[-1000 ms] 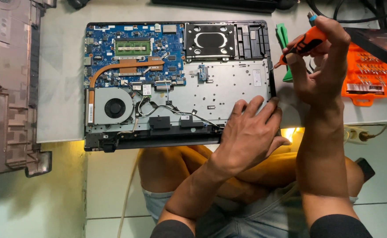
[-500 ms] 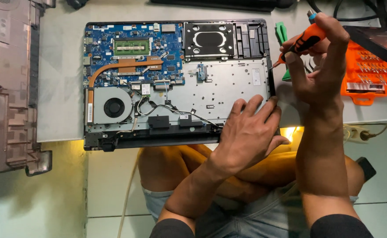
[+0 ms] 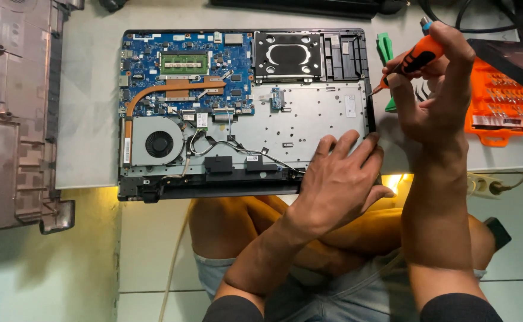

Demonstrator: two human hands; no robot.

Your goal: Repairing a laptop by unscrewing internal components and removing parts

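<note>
My right hand [image 3: 437, 95] has a closed grip on one orange-handled screwdriver [image 3: 413, 59], its tip at the right edge of the opened laptop [image 3: 243, 113]. My left hand [image 3: 339, 179] lies flat, fingers spread, on the laptop's near right corner, holding nothing. I judge I'm working a screw or catch at that edge; next calls for a steady tip. I count one fan [image 3: 159, 143], one green pry tool [image 3: 385, 53], one orange bit case [image 3: 500, 101], one removed cover [image 3: 11, 113] on the worktop [image 3: 88, 89].

bit case [image 3: 500, 101] and green pry tool [image 3: 385, 56] crowding laptop's [image 3: 309, 119] right edge, left side open
</note>
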